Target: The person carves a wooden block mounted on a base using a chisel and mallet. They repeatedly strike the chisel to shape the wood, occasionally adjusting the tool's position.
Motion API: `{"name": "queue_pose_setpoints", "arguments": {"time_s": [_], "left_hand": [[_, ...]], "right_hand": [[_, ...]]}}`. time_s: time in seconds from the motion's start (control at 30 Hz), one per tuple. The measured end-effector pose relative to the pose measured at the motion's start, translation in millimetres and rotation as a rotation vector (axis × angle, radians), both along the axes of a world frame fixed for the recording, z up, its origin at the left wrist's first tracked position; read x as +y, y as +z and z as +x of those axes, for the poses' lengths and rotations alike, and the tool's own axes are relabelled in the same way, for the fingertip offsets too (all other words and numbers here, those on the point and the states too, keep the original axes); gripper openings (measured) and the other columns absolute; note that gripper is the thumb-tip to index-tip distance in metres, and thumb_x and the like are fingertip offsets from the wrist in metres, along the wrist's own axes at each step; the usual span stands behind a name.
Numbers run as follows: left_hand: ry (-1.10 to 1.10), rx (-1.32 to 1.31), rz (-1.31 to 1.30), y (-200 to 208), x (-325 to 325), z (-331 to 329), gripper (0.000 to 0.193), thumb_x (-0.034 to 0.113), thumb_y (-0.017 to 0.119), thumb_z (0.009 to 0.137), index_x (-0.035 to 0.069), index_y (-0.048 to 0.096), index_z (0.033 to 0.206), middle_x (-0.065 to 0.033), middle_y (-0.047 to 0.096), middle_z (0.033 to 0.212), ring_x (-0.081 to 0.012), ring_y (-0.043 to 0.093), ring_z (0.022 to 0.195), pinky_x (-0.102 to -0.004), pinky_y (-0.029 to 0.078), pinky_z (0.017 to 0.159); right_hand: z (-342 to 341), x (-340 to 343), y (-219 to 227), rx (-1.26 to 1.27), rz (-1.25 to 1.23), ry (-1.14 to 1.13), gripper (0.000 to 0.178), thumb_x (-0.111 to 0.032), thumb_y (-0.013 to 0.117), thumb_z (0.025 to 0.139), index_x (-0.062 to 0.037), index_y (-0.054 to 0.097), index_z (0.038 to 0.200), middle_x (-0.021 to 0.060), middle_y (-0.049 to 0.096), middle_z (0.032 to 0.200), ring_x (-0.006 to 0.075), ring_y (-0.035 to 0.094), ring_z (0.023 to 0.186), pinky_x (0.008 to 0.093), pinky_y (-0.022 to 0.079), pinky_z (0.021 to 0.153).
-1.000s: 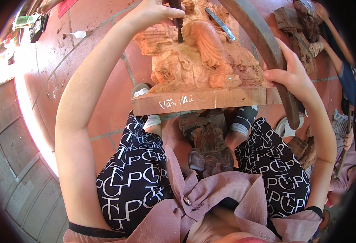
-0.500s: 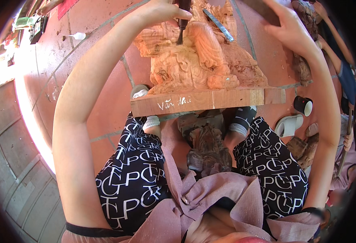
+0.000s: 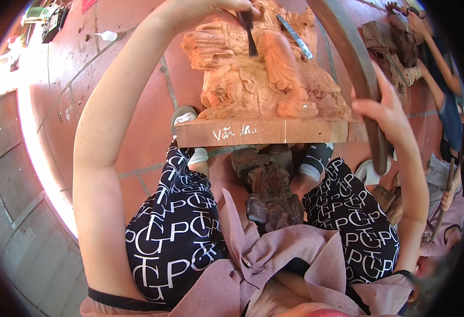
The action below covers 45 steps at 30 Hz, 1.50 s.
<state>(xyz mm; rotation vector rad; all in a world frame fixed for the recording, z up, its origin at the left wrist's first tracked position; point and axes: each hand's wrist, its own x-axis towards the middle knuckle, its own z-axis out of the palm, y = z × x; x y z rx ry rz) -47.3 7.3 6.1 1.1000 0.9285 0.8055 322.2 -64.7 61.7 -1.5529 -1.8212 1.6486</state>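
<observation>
In front of me an orange-brown wood carving (image 3: 232, 90) stands upright on a thick wooden base (image 3: 306, 132) with white handwriting along its front edge. My left hand (image 3: 219, 6), partly cut off by the top edge, is closed round a dark chisel (image 3: 250, 39), whose blade points down at the carved folds. A long, curved, dark wooden mallet (image 3: 354, 58) is gripped in my right hand (image 3: 385, 108), to the right of the carving. Its far end runs out of the picture. On the carving's upper right lies a flat grey metal blade (image 3: 295, 37).
Between my feet sits a smaller dark carving (image 3: 271, 193). Another person's arms (image 3: 432, 58) reach to a dark carved figure (image 3: 401, 34) at the far right. On the tiled floor, a small white bottle (image 3: 108, 36) lies at the far left; a pale slipper (image 3: 366, 171) is at right.
My right hand has swung down and nearer with the mallet, which now shows at length. The chisel has shifted slightly right, and the carving stands a little differently in the picture.
</observation>
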Motion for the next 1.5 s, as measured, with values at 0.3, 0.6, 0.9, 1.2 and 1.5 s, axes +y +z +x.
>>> {"name": "queue_pose_setpoints", "arguments": {"time_s": [0.3,0.6,0.9,1.2,1.5], "left_hand": [[0.301,-0.150,-0.111,-43,-17,-31,0.053,-0.008,0.069,0.080,0.005,0.044,0.124,-0.0118,0.064,0.103,-0.0296,0.069,0.099,-0.0465,0.060,0.084],[0.351,-0.240,-0.232,-73,-20,-30,0.043,-0.002,0.069,0.087,0.007,0.045,0.121,-0.0123,0.065,0.103,-0.0291,0.069,0.098,-0.0469,0.060,0.080],[0.265,-0.128,0.065,-71,-23,-6,0.031,0.000,0.070,0.087,0.008,0.052,0.110,-0.0069,0.065,0.094,-0.0227,0.071,0.087,-0.0396,0.061,0.075],[-0.028,0.255,0.082,-18,-5,8,0.044,0.004,0.070,0.085,0.007,0.051,0.124,-0.0054,0.064,0.095,-0.0178,0.069,0.079,-0.0374,0.063,0.059],[0.253,-0.094,0.062,-48,-37,-22,0.028,-0.007,0.069,0.083,0.006,0.055,0.102,-0.0088,0.067,0.095,-0.0257,0.073,0.092,-0.0399,0.060,0.082]], "right_hand": [[25,-45,-15,0.086,-0.289,-0.249,0.080,-0.001,0.068,0.075,-0.0044,0.037,0.148,0.0053,0.060,0.094,0.0125,0.059,0.068,0.0266,0.051,0.060],[14,-45,-9,0.009,-0.244,-0.215,0.080,0.004,0.069,0.075,-0.0036,0.039,0.148,0.0048,0.061,0.092,0.0121,0.060,0.073,0.0270,0.049,0.063],[15,-45,-9,0.014,-0.256,-0.208,0.078,0.004,0.067,0.077,-0.0034,0.038,0.149,0.0044,0.061,0.091,0.0121,0.059,0.073,0.0275,0.048,0.063],[16,-44,-12,0.043,-0.246,-0.183,0.076,0.003,0.066,0.078,-0.0034,0.038,0.148,0.0046,0.060,0.091,0.0116,0.059,0.073,0.0273,0.048,0.062],[18,-44,-13,0.039,-0.226,-0.131,0.076,0.003,0.066,0.078,-0.0030,0.038,0.148,0.0045,0.060,0.091,0.0112,0.057,0.072,0.0267,0.047,0.062]]}}
